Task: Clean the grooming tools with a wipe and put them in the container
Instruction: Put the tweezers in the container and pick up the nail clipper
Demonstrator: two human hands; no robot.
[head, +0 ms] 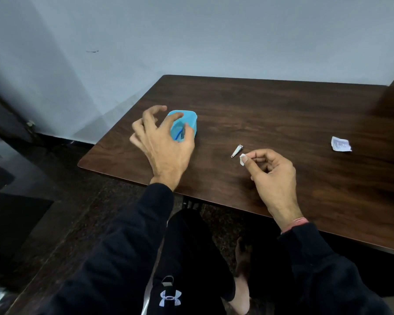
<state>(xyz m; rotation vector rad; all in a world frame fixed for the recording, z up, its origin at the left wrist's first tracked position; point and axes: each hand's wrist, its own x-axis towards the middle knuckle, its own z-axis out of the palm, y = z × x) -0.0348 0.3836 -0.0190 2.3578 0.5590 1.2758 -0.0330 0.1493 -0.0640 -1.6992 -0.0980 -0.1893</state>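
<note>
A small blue plastic container (190, 121) stands on the dark wooden table (271, 114) near its left end, with something dark and thin inside it. My left hand (163, 144) hovers over the container with fingers spread and loosely bent, gripping nothing. A silver nail clipper (237, 150) lies on the table to the container's right. My right hand (271, 171) pinches a small white wipe (242, 159) between thumb and forefinger, just beside the clipper's near end.
A torn white wipe sachet (340, 144) lies at the table's right side. A blue-grey wall runs behind the table. The table's near edge crosses above my lap, and dark floor lies to the left.
</note>
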